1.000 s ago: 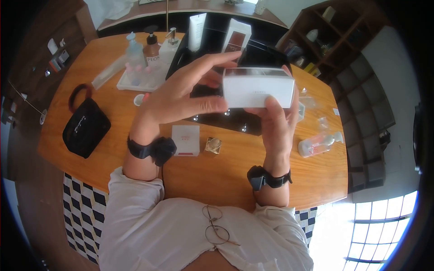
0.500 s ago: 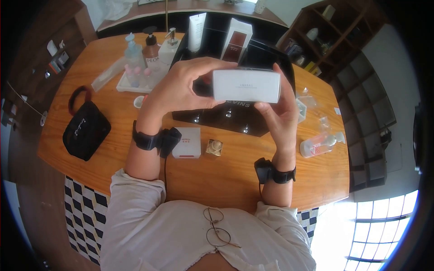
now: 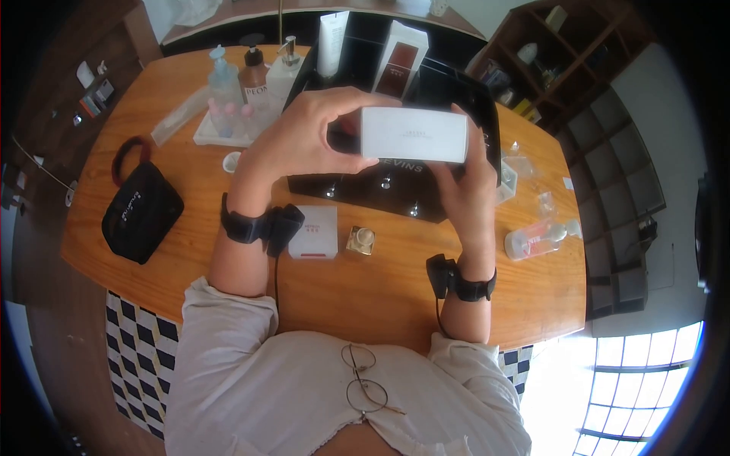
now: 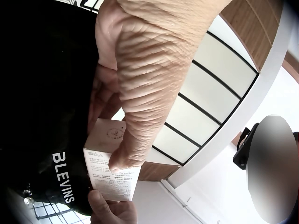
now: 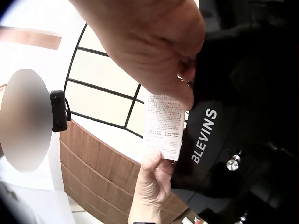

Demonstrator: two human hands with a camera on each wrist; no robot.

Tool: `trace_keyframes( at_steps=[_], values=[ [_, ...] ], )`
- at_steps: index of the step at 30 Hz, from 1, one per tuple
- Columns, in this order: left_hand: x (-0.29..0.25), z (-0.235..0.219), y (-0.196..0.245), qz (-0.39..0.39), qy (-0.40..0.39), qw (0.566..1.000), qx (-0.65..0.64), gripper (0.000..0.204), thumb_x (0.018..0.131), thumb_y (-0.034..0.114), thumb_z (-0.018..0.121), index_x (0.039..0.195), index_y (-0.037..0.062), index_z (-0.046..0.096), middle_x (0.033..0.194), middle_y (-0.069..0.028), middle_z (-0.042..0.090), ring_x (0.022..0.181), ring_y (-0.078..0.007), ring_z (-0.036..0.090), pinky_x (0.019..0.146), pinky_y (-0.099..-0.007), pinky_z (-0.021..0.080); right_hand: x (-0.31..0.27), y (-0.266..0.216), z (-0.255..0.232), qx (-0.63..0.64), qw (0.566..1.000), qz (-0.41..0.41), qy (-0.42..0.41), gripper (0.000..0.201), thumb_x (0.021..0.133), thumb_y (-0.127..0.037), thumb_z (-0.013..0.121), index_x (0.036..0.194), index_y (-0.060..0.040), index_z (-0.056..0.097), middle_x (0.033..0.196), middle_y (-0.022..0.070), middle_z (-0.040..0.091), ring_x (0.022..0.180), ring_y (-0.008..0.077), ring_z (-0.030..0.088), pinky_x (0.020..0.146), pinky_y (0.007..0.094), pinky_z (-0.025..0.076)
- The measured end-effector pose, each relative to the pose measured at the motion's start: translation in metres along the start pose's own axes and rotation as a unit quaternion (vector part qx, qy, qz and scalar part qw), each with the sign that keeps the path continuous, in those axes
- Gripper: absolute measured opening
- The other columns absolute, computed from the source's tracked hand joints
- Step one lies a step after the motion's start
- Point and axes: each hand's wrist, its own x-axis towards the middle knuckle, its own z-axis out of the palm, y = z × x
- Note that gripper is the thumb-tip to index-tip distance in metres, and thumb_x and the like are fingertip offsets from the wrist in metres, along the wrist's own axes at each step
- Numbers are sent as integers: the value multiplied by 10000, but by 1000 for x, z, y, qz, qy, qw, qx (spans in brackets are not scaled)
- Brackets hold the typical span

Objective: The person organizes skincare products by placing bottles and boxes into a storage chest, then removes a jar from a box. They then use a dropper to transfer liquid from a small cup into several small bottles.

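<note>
A small white box (image 3: pixel 414 135) is held up in front of the body, its plain long side with faint print facing the head camera. My left hand (image 3: pixel 304 137) grips its left end, thumb below and fingers above. At the other end, my right hand (image 3: pixel 470 194) holds it with the thumb at the lower edge and fingers behind. Small printed text covers the box's underside (image 4: pixel 112 182) in the left wrist view. Beyond and below the hands lies a glossy black case (image 3: pixel 357 196) lettered BLEVINS.
A white tube (image 3: pixel 331 45) and a tall box (image 3: pixel 401 64) stand on the black case. Nearer are a square white box (image 3: pixel 315 234) and a gold jar (image 3: pixel 360 240). A black pouch (image 3: pixel 143 216) and pump bottles (image 3: pixel 253 80) are left; a clear bottle (image 3: pixel 532 242) lies right.
The white box has shifted left and turned, so its dark top face no longer shows. My left hand has moved onto its left end and now grips it; the right hand still holds on.
</note>
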Motion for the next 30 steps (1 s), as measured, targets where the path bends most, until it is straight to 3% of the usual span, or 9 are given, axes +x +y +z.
trace_keyframes(
  at_steps=[4,14,16,23,30],
  values=[
    [0,0,-2,9,2,1000,13,645,650,147,825,1275,128,668,1125,-58,723,1015,-185,684,935,-318,509,0,2,1,-23,1000,-20,3,659,827,6,754,1419,-67,472,1105,136,680,849,217,674,691,295,531],
    [-2,-2,0,-20,-9,1000,-1,645,662,193,815,1285,126,664,1164,-81,721,1028,-195,693,953,-336,516,2,5,-7,-38,998,-57,0,657,713,-3,832,1317,-45,577,1089,80,656,764,165,586,687,271,521],
    [-4,-2,0,-30,-17,999,-8,630,704,278,821,1285,100,656,1163,-90,719,1050,-201,690,956,-348,519,1,7,-7,-14,999,-49,-5,672,698,-8,841,1316,-44,580,1090,70,648,770,163,578,692,268,518],
    [-7,-2,0,-93,-32,993,-68,724,745,415,840,1320,45,602,1184,-113,689,1098,-232,664,965,-373,516,-1,19,-5,101,995,-25,1,713,745,-87,837,1396,-79,546,1008,48,675,745,135,562,691,263,506],
    [-8,0,-5,-115,-38,988,-98,707,761,428,835,1300,40,592,1168,-115,680,1109,-234,645,1006,-383,485,0,17,-5,97,995,-18,2,681,796,-161,805,1417,-88,535,1014,50,668,760,127,555,710,267,504]
  ],
)
